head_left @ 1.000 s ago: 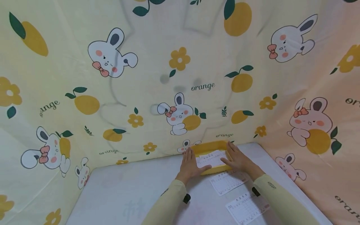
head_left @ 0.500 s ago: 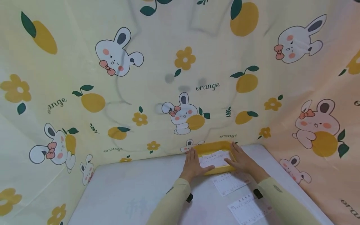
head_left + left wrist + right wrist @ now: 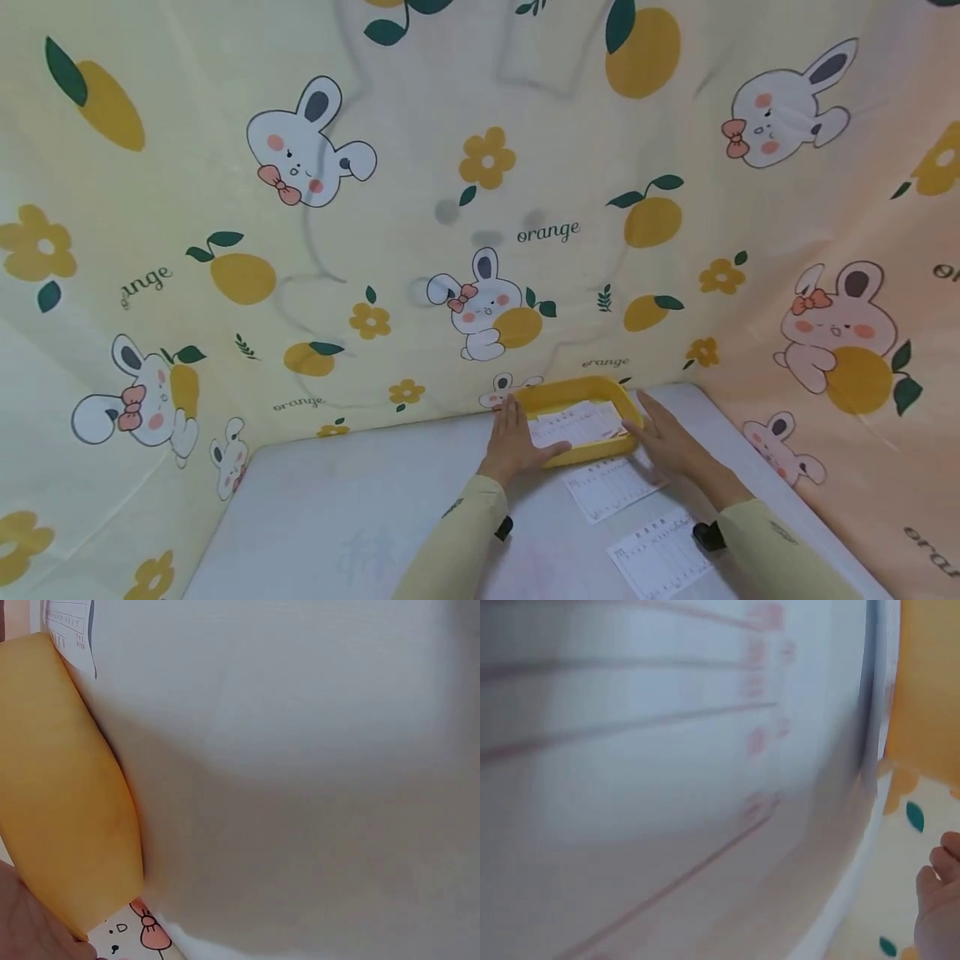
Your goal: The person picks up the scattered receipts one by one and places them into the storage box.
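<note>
A yellow plastic tray [image 3: 573, 389] sits at the back of the table with white printed paper slips [image 3: 573, 423] inside. My left hand [image 3: 513, 446] lies along its left end, fingers straight, thumb spread along the near rim. In the left wrist view the tray's outer wall [image 3: 67, 780] fills the left side, with part of my left hand [image 3: 34, 922] at the corner. Just off the tray's right end is my right hand [image 3: 671, 442], fingers extended and holding nothing. The right wrist view shows its fingertips [image 3: 941, 900] apart from the tray wall [image 3: 930, 690].
Two more printed slips lie on the white table [image 3: 360, 517] in front of the tray: one slip [image 3: 611, 490] close to it, another slip [image 3: 656, 557] nearer me, partly under my right wrist. A patterned curtain [image 3: 405, 208] rises behind the table and on both sides.
My right hand has pulled away from the tray's right end, moving a little to the right. My left hand and the tray look about the same; the head view shifted slightly.
</note>
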`<state>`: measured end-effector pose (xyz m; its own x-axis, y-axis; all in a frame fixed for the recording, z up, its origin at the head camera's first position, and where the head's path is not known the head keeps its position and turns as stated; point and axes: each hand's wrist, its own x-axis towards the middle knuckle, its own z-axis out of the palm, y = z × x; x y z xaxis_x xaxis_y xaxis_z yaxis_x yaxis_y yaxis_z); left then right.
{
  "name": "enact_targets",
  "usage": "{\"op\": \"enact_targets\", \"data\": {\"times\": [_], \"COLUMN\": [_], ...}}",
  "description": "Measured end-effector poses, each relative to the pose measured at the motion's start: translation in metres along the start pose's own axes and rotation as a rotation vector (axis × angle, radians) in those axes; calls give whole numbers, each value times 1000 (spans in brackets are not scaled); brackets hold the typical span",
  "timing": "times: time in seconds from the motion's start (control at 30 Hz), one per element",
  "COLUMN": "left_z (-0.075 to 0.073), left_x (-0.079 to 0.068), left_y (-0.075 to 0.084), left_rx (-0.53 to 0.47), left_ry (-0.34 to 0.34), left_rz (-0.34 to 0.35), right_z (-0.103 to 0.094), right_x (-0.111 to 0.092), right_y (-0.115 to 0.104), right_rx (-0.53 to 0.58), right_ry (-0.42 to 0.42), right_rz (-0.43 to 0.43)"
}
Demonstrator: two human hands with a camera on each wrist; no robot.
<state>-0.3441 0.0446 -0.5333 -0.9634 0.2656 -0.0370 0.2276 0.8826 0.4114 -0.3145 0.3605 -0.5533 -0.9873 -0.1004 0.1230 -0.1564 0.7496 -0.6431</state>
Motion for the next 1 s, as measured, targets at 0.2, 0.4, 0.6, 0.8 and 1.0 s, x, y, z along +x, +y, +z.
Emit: {"op": "enact_targets", "data": {"times": [0.2, 0.4, 0.6, 0.8, 1.0], "left_z": [-2, 1, 1, 0, 0], "left_x": [2, 3, 1, 1, 0], "left_y": [1, 1, 1, 1, 2], "left_rx": [7, 31, 21, 31, 28], "left_ry": [8, 5, 12, -3, 9], "left_rz": [-7, -6, -4, -5, 8], "right_z": [-13, -14, -11, -10, -10], "right_x": [-19, -37, -55, -61, -60], "right_y": [2, 9, 11, 6, 5], "right_rx": [100, 50, 16, 39, 61], "right_ry": [0, -91, -72, -67, -106], "right_rz": [93, 221, 213, 219, 220]}}
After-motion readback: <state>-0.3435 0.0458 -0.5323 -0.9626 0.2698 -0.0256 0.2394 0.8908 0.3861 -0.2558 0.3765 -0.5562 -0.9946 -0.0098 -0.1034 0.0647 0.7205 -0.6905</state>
